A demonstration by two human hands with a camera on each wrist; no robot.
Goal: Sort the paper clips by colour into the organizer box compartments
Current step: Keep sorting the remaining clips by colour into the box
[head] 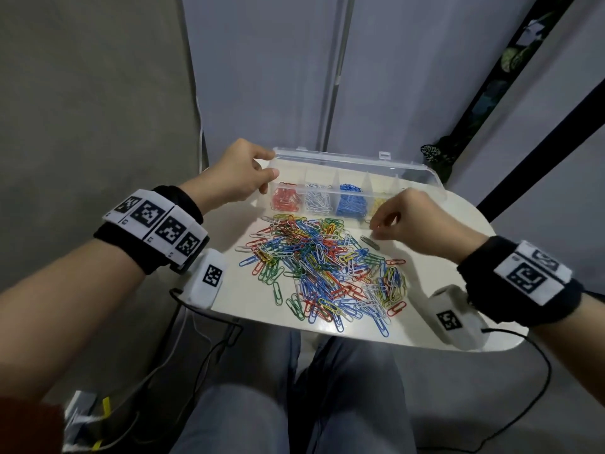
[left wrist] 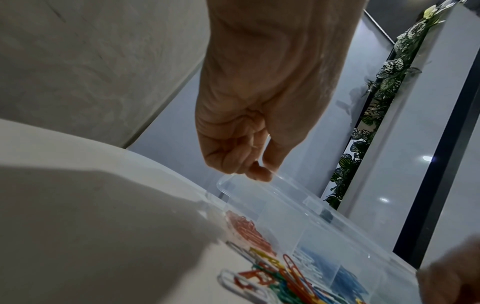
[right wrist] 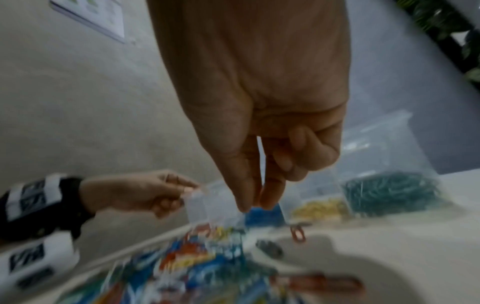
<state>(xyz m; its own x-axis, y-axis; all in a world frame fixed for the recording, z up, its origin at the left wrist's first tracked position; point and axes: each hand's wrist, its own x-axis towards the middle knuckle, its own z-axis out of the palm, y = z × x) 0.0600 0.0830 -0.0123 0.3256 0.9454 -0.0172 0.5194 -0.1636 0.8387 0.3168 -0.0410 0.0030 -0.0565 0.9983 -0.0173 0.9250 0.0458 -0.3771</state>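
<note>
I find the organizer box at the far edge of the worktop, lid open and tilted back; its compartments hold red, white, blue, yellow and green clips, one colour each. The unsorted pile of paper clips lies just in front of the box, all colours tangled and overlapping; a good share of the work remains, in my judgement.

My left hand grips the box's left end, thumb and fingers curled round the wall, steadying it; my right hand hovers at the pile's far right edge, thumb and forefinger brought together in a pinch; whether that grip has a clip in it I cannot tell, as the wrist view is blurred. A dark clip lies alone just below those fingertips.

Handling, as I judge it: the clips are light, stiff, coated wire, slippery on the smooth worktop and prone to hook into neighbours; take one by a free rounded end at the pile's edge, lift straight up, and check that nothing trails.
</note>
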